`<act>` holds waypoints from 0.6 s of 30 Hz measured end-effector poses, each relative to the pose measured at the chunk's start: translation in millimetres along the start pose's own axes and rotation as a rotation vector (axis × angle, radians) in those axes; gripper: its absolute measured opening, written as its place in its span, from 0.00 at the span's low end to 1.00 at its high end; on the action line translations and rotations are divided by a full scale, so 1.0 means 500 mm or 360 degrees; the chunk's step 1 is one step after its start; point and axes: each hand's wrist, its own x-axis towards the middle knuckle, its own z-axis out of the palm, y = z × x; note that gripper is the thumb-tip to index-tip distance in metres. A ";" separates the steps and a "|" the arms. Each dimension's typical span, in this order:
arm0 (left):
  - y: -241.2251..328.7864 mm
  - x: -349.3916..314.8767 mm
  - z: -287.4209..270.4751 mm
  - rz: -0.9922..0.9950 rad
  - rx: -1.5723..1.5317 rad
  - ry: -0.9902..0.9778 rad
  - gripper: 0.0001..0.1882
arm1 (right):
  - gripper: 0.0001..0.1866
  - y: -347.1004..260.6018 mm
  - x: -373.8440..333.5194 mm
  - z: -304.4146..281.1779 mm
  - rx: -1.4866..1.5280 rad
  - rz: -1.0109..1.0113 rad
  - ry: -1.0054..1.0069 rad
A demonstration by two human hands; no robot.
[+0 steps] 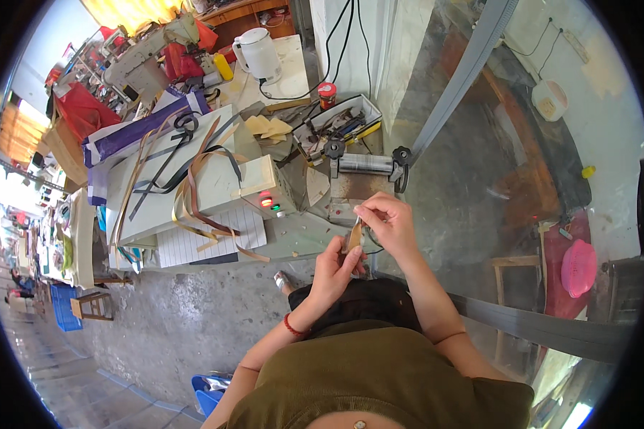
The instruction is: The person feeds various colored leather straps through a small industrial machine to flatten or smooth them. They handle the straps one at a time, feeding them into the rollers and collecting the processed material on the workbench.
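Note:
My left hand [332, 270] is closed on the lower part of a small tan strip [354, 239], which looks like leather. At its upper end, my right hand [391, 223] pinches the strip or a thin pale edge of it; which one is too small to tell. Both hands are close together in front of my body, just off the near edge of the bench. Beyond them stands a small roller machine [366, 165] with black knobs. Left of that machine sits a pale control box [268, 183] with red and green lights.
Brown, gold and black straps [190, 182] drape over a light board and lined paper [172, 247]. An open tray of tools [345, 127], a red-lidded jar [327, 96] and a white kettle [259, 57] stand farther back. Clear sheeting and a grey post [465, 75] rise at right.

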 end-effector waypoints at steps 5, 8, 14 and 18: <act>-0.019 0.001 0.005 0.0014 -0.0015 0.0029 0.08 | 0.07 -0.001 0.007 -0.009 0.0083 0.0255 -0.0005; -0.025 0.001 0.010 -0.0011 -0.0079 0.0045 0.09 | 0.07 -0.011 0.014 -0.007 0.0143 0.0395 -0.0020; -0.021 0.007 0.008 -0.0038 -0.0225 0.0121 0.09 | 0.07 -0.009 0.023 -0.012 0.0574 0.0597 -0.0216; -0.001 0.017 0.017 -0.0017 -0.0297 0.0209 0.09 | 0.06 0.033 0.011 -0.011 0.0558 0.0592 -0.0238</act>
